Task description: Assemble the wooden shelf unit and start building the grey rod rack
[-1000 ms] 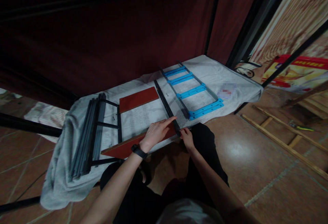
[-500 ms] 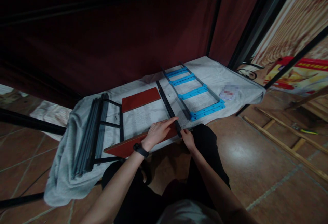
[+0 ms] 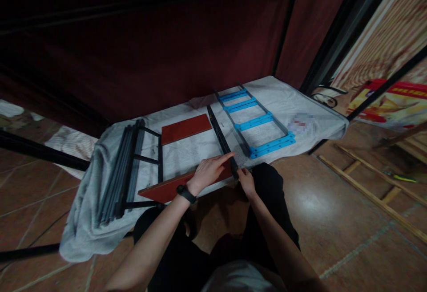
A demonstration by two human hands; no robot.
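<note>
My left hand (image 3: 209, 170), with a dark band on its wrist, lies over the near red-brown board (image 3: 167, 189). One of its fingers stretches to the black metal bar (image 3: 219, 132), and the others look bent around the board, partly hidden. At the bar's near end, my right hand (image 3: 246, 181) has its fingertips closed on it; whether a small part is pinched there too is hidden. The bar meets the right end of the near board. A second red-brown board (image 3: 186, 129) lies flat farther back, its right end close to the bar.
A black frame (image 3: 160, 163) and a bundle of grey tubes (image 3: 115, 176) lie left on the grey cloth (image 3: 82, 207). To the right is a rack with blue crosspieces (image 3: 255, 122). A wooden ladder-like frame (image 3: 353, 185) lies on the floor. Behind rises a dark red panel (image 3: 187, 56).
The view has shifted slightly, so everything appears a little farther right. Both hands keep their places at the near end of the bar.
</note>
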